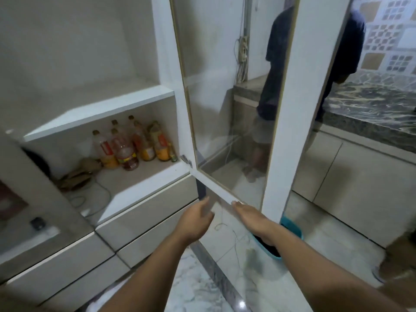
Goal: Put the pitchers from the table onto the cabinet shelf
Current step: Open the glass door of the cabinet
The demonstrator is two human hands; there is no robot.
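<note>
A white cabinet stands before me with its glass door (231, 109) swung open toward me. Its white shelf (101, 113) is bare on top. No pitcher and no table are in view. My left hand (195, 219) reaches forward below the door's bottom rail, fingers loosely extended and holding nothing. My right hand (249, 215) is stretched out flat, its fingertips at the door's lower edge, also holding nothing.
Several bottles (132, 145) and a crumpled bag with a cord sit in the lower compartment. Drawers (148, 210) lie beneath. A person (274, 91) stands behind the glass by a marble counter (373, 113). A blue basin (290, 235) is on the floor under my right forearm.
</note>
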